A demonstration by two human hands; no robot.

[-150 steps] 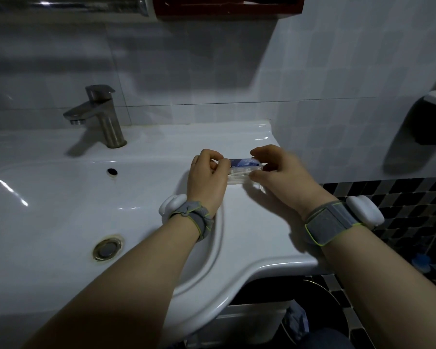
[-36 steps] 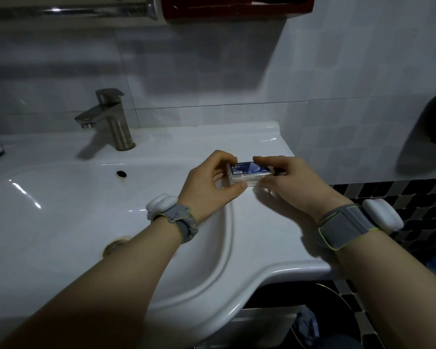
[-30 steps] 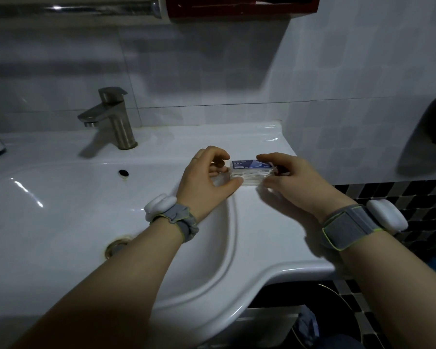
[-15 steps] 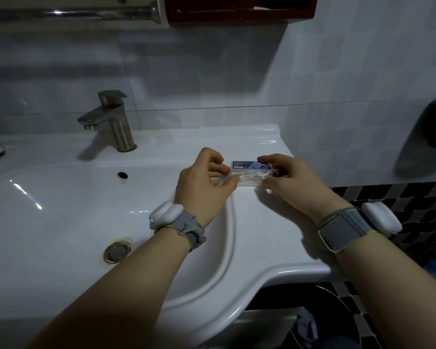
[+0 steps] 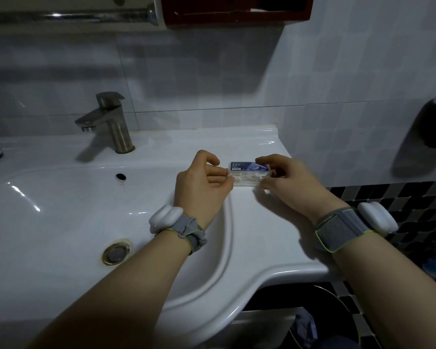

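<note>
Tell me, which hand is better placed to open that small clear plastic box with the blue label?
Probably the right hand: its forefinger lies atop the box, thumb below. The left hand only pinches the other end.

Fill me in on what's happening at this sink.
A person stands at a white sink with both hands on a small clear box that has a blue label on top. The left hand pinches its left end and the right hand pinches its right end, over the ledge to the right of the basin. Whether the box rests on the ledge or is open cannot be told. The faucet is not running.
</note>
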